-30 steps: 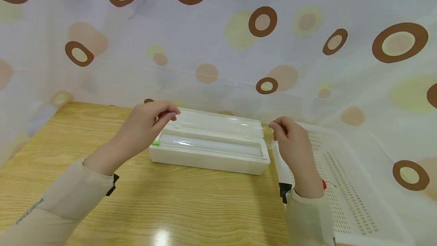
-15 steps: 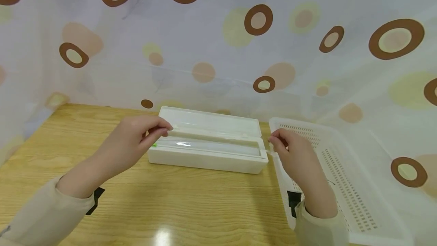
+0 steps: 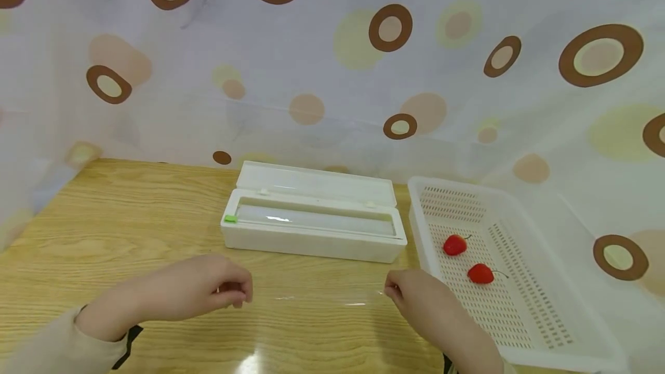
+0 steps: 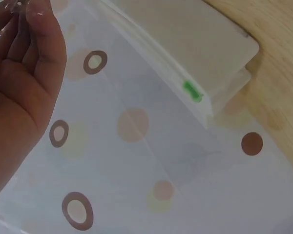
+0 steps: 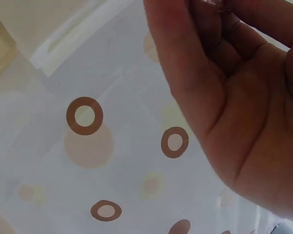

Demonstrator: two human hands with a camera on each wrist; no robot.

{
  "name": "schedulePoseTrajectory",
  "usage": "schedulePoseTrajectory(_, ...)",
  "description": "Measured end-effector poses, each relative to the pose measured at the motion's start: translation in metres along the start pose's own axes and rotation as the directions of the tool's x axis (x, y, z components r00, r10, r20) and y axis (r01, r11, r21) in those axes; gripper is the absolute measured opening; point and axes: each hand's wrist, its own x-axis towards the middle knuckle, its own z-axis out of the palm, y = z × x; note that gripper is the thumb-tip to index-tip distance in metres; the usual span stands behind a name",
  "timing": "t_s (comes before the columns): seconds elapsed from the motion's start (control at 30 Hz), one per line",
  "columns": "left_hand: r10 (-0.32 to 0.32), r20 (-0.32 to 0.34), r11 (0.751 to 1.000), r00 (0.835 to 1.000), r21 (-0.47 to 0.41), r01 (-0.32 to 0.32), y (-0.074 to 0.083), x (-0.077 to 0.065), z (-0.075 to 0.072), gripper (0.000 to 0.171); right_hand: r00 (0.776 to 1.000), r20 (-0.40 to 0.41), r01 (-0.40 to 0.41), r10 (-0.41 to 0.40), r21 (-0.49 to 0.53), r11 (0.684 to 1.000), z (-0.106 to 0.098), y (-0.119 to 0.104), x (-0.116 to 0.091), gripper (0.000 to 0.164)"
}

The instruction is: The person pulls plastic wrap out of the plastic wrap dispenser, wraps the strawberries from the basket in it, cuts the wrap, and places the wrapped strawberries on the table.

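Between my two hands a clear sheet of cling film point(image 3: 355, 303) is stretched over the table, visible mostly by its glints. My left hand point(image 3: 208, 287) pinches its left end between thumb and fingers; the left wrist view shows clear film point(image 4: 19, 7) at those fingertips. Its other end is pinched by my right hand point(image 3: 431, 310). Behind the hands stands a white cling film dispenser box point(image 3: 317, 247), its lid point(image 3: 317, 183) raised. A roll of film point(image 3: 317, 221) lies inside, and a green slider point(image 3: 231, 219) sits at the box's left front edge.
Right of the box is a white perforated basket point(image 3: 597, 356) with two red fruits, a nearer fruit point(image 3: 481, 273) and a farther fruit point(image 3: 455, 245), both thin-stemmed. A patterned curtain point(image 3: 312, 62) hangs behind the wooden table point(image 3: 156, 212).
Both hands have come down and toward me from above the box, carrying the film to the table in front of it. The basket's red fruits are now uncovered.
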Motion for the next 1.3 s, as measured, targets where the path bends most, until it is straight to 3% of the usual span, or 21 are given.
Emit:
schedulePoseTrajectory(0.07,-0.001,0.032,1.000,0.999,0.006,0.001,-0.003,0.000,0.007,0.013,1.000,0.006,-0.009,0.009,-0.012,1.000,0.007,0.001,-0.002,0.024)
schedulePoseTrajectory(0.27,0.017,0.047,0.998,0.999,0.052,-0.019,-0.006,0.000,0.018,0.011,1.000,0.003,-0.019,0.019,-0.083,0.996,0.021,0.003,-0.006,0.021)
schedulePoseTrajectory(0.53,-0.021,0.082,0.998,0.996,0.067,0.015,-0.005,0.001,0.026,0.013,0.999,0.048,-0.010,0.017,-0.143,0.990,0.037,0.000,-0.006,0.017)
schedulePoseTrajectory(0.93,-0.028,0.057,0.998,0.998,0.056,0.024,0.007,-0.007,0.016,0.015,0.999,-0.037,-0.027,0.021,-0.167,0.986,0.024,-0.001,-0.021,0.021)
schedulePoseTrajectory(1.3,-0.023,0.059,0.995,0.998,0.099,0.017,0.012,-0.011,0.018,0.017,0.999,-0.045,0.007,-0.015,-0.165,0.986,0.028,0.001,-0.033,0.026)
